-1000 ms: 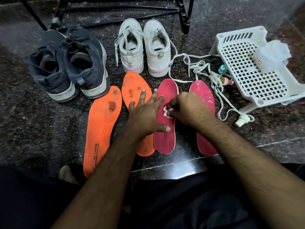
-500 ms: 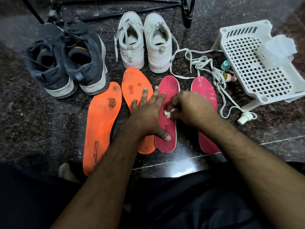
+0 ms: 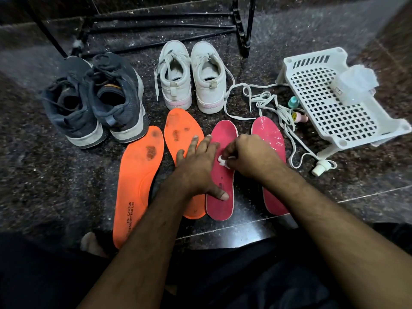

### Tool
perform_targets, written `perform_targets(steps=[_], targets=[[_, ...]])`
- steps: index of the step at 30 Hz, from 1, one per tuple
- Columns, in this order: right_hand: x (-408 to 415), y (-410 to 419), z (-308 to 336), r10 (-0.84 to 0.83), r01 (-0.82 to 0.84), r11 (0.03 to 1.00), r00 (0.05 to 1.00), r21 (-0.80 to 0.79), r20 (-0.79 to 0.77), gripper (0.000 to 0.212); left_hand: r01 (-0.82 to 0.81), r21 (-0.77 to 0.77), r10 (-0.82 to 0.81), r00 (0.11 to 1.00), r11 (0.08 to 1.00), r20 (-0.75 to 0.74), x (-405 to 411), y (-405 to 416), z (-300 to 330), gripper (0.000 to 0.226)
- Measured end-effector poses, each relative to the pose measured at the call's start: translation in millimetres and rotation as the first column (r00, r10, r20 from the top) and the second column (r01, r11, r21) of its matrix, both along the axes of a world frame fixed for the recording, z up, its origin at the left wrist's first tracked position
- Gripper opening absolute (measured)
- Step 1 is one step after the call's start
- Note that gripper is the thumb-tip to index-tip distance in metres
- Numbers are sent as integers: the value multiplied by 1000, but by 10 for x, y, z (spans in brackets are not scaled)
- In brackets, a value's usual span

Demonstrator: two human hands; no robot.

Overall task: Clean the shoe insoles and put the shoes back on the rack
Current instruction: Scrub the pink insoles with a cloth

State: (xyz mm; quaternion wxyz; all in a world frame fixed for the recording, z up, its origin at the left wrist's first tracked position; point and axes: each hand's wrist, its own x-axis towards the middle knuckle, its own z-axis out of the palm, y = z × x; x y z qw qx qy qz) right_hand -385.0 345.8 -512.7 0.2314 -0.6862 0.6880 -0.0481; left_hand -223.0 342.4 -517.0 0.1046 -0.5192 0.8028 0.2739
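Your left hand point(image 3: 198, 168) lies flat across the near pink insole point(image 3: 219, 197), fingers straight and spread, thumb pressing its lower half, fingertips reaching over onto the orange insole point(image 3: 178, 139) just beside it. That is the pin. Your right hand point(image 3: 249, 157) has its grip curled tight round a small white wad point(image 3: 223, 160) — cloth or cotton, too small to tell — and presses it onto the middle of the same pink insole.

Judging by its look, the insole is thin foam: light, floppy, and likely to slide on the polished stone floor point(image 3: 44, 186) if you scrub without holding it down. Keep the flat palm on it near the heel and rub away from that hand. To lift it, pinch an edge at the heel; it will probably droop.

Right of the near pink insole lies its mate point(image 3: 270, 139), which glistens with wet patches — possibly slippery. Left of it, past the first orange one, the second orange insole point(image 3: 136, 181) carries dark stains.

Beyond the pink insole stand the white shoes point(image 3: 191, 79), with loose laces point(image 3: 267, 101) trailing toward a white basket point(image 3: 330, 112); the dark shoes point(image 3: 93, 101) sit further left. Farthest back is the black rack point(image 3: 243, 25).
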Motion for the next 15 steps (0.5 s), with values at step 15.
perform_targets(steps=[15], targets=[[-148,-281,-147,-163,72,922,963,-380,-213,24,-22,-37,22,1000,999,-8,-55,-68,-2,129]])
